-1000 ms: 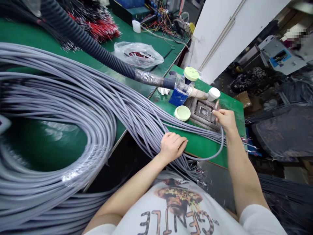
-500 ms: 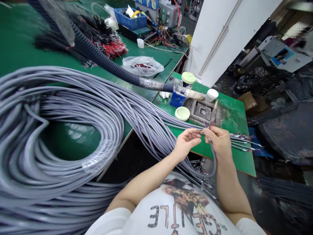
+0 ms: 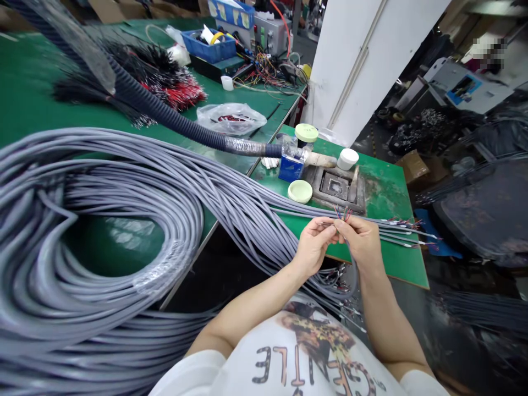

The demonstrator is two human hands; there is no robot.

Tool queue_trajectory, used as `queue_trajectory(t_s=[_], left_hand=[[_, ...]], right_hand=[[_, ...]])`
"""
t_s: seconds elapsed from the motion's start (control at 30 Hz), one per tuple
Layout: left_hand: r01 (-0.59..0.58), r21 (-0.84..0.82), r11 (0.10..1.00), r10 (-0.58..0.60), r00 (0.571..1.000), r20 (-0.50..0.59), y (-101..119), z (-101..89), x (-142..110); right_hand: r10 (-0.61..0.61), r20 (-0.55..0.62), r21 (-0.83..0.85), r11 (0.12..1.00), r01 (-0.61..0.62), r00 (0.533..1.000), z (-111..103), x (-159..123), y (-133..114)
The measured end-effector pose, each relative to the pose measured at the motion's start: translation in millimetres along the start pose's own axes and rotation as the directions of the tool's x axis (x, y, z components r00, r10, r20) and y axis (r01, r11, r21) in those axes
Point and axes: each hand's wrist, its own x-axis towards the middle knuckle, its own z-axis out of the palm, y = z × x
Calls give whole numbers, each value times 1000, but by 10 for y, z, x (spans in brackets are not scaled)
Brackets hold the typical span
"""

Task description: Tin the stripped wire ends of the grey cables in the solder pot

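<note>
Right hand (image 3: 363,239) pinched a cable (image 3: 354,270) just below its splayed wires (image 3: 341,213), over the board (image 3: 390,192), left hand (image 3: 312,246) close beside, fingertips bunched, its grip too hidden to tell, cable's lower run lost among others, coil (image 3: 185,220) cut off leftward.

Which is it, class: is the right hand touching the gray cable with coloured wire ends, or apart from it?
Touching: the head view shows the right hand pinching the gray cable, whose coloured wires fan out above the pinch.
</note>
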Motion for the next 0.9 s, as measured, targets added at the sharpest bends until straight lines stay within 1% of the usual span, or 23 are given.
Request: queue_trajectory(t_s=[0.13,0.2,0.3,0.4,0.5,0.57,0.67,0.73,0.77,0.8,0.83,0.87,0.9], left_hand=[[-28,38,999,31,997,-74,9,-3,19],[-47,55,997,52,995,-87,19,9,29],[-45,78,996,51,996,-78,39,46,34],[-10,75,997,14,999,-49,55,76,29],[22,49,999,-22,1000,6,43,66,17],[24,37,999,-25,999,26,19,43,13],[-5,50,999,5,1000,-4,-5,1,39],[-43,86,995,47,997,-53,20,-31,78],[-77,119,990,87,993,-79,47,-49,98],[-131,175,976,150,984,-98,81,-70,116],[-202,264,943,234,968,-94,118,-92,128],[-287,375,881,331,942,-58,153,-116,133],[-378,485,789,424,905,16,182,-140,132]], right_hand=[[-5,-2,-27,1000,5,1000,7,10,-13],[-2,-7,-29,1000,2,1000,11,13,-14],[-8,-30,-40,999,7,1000,13,3,1],[-24,-45,-79,997,21,999,7,-15,20],[-24,-47,-95,995,19,999,1,-15,28],[-14,-38,-66,998,11,999,3,-3,24],[-5,-18,-32,999,4,1000,5,1,14],[12,20,-30,999,-12,1000,-7,-31,18],[33,55,-25,999,-32,998,-18,-60,28],[61,92,-15,998,-60,994,-31,-94,43],[91,121,4,996,-92,988,-45,-132,64],[118,140,26,992,-123,983,-59,-171,88],[138,143,48,988,-146,980,-70,-206,114]])
